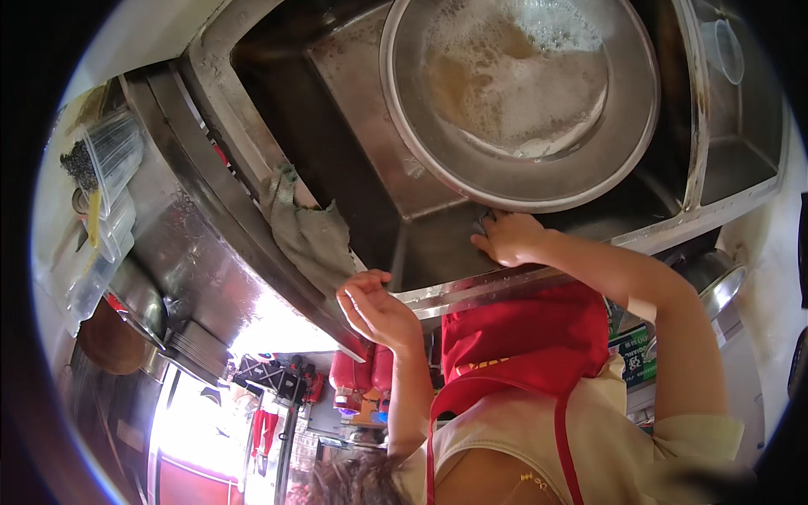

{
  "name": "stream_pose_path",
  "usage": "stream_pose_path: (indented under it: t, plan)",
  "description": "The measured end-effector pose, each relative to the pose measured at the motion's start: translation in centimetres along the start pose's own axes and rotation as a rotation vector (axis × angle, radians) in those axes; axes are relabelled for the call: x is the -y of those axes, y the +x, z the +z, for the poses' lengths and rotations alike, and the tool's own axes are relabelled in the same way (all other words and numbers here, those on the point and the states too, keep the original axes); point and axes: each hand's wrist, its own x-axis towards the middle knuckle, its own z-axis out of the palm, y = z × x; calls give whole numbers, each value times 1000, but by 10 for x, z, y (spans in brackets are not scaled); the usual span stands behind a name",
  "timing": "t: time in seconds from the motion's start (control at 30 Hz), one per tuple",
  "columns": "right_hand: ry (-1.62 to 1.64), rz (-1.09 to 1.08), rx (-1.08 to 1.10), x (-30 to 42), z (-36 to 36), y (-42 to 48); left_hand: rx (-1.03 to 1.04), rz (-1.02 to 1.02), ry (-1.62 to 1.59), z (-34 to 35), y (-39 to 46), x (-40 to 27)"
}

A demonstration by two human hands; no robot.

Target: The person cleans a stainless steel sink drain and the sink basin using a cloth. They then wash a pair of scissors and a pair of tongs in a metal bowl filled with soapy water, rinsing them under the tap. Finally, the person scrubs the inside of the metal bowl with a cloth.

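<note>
A large round metal basin (410, 136) holds cloudy, foamy water and stands in a stainless steel sink (442, 243). Just below the basin's rim, my right hand (514, 240) reaches over the sink's front edge, its fingers closed on a small grey scouring pad (485, 221), mostly hidden by them. My left hand (379, 309) hovers by the sink's front left corner, fingers loosely curled and nothing visible in it. A grey-green cloth (306, 230) drapes over the sink's left edge, beyond my left hand.
At right, a second sink compartment (735, 161) holds a clear plastic container (726, 50). A steel counter (189, 237) on the left bears stacked plates (196, 350), a metal bowl (136, 297) and clear plastic containers (113, 158). Red fire extinguishers (350, 372) stand below.
</note>
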Motion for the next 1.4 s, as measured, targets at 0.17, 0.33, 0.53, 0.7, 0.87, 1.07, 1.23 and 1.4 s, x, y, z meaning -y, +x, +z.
stream_pose_path:
  t: [0.17, 0.33, 0.53, 0.7, 0.87, 1.07, 1.23, 1.4]
  plan:
    - [179, -252, -198, 53, -9, 15, -84, 46, 148, 1, -3, -6]
    - [854, -115, -829, 131, -1, 112, -48, 95, 155, -3, -9, -3]
    - [603, 88, -499, 60, -2, 163, 8, -35, 82, 7, -8, 3]
    - [361, 117, -19, 44, -10, 68, 93, -132, 99, 2, 2, 4]
    - [231, -49, -222, -21, 10, -61, 245, -234, 249, 2, 6, 14]
    - [420, 243, -432, -13, -22, -93, 474, -415, 250, 22, 13, 32]
    - [941, 266, -458, -17, -74, -90, 497, -416, 302, 24, 17, 43]
    - [955, 215, -1009, -60, -127, -51, 454, -641, 266, 40, 27, 49]
